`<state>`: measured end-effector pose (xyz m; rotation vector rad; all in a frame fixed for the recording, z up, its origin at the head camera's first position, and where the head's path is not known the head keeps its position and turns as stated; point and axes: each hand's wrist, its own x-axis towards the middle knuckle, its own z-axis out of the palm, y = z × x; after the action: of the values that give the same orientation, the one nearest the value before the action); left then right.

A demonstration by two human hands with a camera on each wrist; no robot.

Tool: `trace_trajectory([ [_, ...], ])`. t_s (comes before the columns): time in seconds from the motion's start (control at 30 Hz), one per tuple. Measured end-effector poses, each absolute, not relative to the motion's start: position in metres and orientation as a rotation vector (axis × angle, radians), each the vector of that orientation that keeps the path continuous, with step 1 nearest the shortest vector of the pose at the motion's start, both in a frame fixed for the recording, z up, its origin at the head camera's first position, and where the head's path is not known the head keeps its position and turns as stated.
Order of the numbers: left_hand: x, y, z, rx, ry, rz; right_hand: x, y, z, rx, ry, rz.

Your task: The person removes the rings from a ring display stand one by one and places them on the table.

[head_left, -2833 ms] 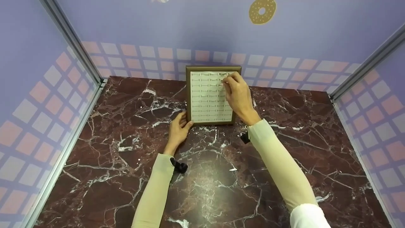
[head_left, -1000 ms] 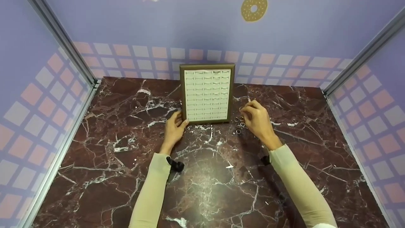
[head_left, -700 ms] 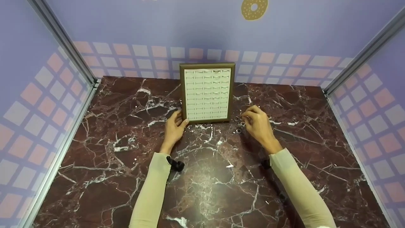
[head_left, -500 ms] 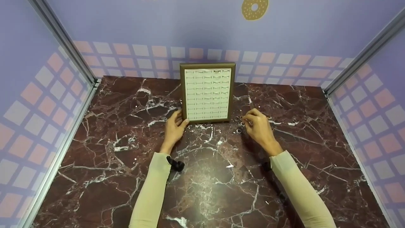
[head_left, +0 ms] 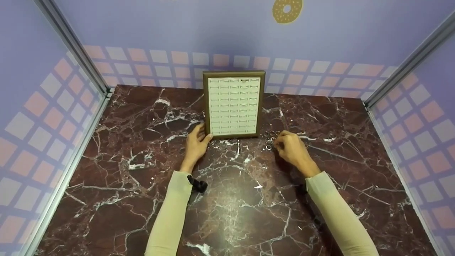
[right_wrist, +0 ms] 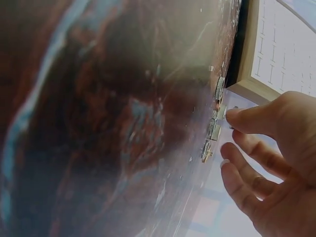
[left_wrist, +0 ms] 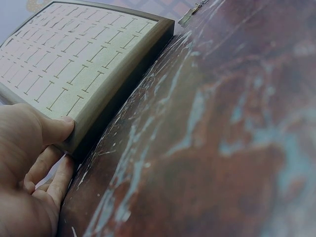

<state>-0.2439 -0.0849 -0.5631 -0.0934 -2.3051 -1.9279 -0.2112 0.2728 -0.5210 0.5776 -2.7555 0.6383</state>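
Note:
A brown-framed display board (head_left: pixel 233 106) with a white slotted pad stands upright against the back wall. A ring shows in its top row; several other slots seem to bear rings. My left hand (head_left: pixel 196 144) holds the lower left corner, thumb on the front of the frame and fingers behind it. To the right of the board, several small rings (head_left: pixel 268 147) lie on the table. My right hand (head_left: pixel 291 147) is low beside them, thumb and index finger (right_wrist: pixel 259 150) nearly together. A small metal ring (right_wrist: pixel 236 107) shows around the thumb tip, mostly hidden by it.
The dark red marbled table (head_left: pixel 227 213) has white veins. A lilac back wall (head_left: pixel 160 32) with a tile pattern stands right behind the board. Side walls with metal edge rails (head_left: pixel 80 153) close in the left and right.
From the board's upper right, my right hand has come down to the rings on the table, then slid slightly nearer, uncovering a ring. My left hand keeps its hold on the board.

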Motion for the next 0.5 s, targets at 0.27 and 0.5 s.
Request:
trace_trajectory([
  [0.27,-0.2436,-0.0841,-0.5636,-0.098,-2.283,-1.956,-0.2095,0.2743,-0.5234,0.592,-2.824,0.607],
  [0.5,-0.2443,-0.0841,-0.5629,-0.084,-2.276,-1.969,-0.2092,0.2752,-0.5232,0.578,-2.862,0.608],
])
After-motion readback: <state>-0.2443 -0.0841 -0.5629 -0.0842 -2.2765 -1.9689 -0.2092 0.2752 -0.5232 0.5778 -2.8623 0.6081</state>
